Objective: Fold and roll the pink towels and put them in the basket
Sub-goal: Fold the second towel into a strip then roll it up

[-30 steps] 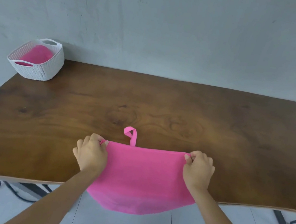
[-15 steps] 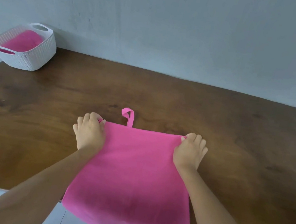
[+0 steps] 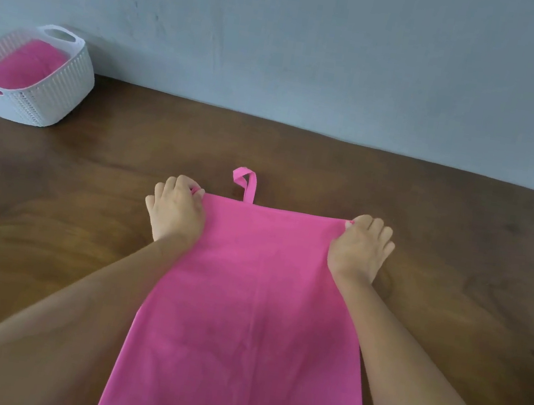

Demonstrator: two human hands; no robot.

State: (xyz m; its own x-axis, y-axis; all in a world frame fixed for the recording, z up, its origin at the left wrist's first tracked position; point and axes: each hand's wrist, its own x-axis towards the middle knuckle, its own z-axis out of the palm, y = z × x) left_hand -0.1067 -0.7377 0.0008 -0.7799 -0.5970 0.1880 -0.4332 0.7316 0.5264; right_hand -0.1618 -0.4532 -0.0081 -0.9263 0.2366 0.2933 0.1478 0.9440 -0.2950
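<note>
A pink towel (image 3: 254, 304) lies flat on the brown wooden table (image 3: 457, 265), stretching from mid-table down past the bottom of the view. Its small hanging loop (image 3: 247, 183) sticks out from the far edge. My left hand (image 3: 176, 211) pinches the far left corner and my right hand (image 3: 361, 246) pinches the far right corner, both low on the table. The white woven basket (image 3: 56, 94) stands at the far left corner of the table with a pink towel (image 3: 22, 65) inside it.
A grey wall (image 3: 318, 36) runs along the table's far edge. Bare wood stretches to the right of the towel and between the towel and the basket.
Both hands have pulled the towel's far edge away from me across the table. More of the towel now lies on the wood instead of hanging over the near edge.
</note>
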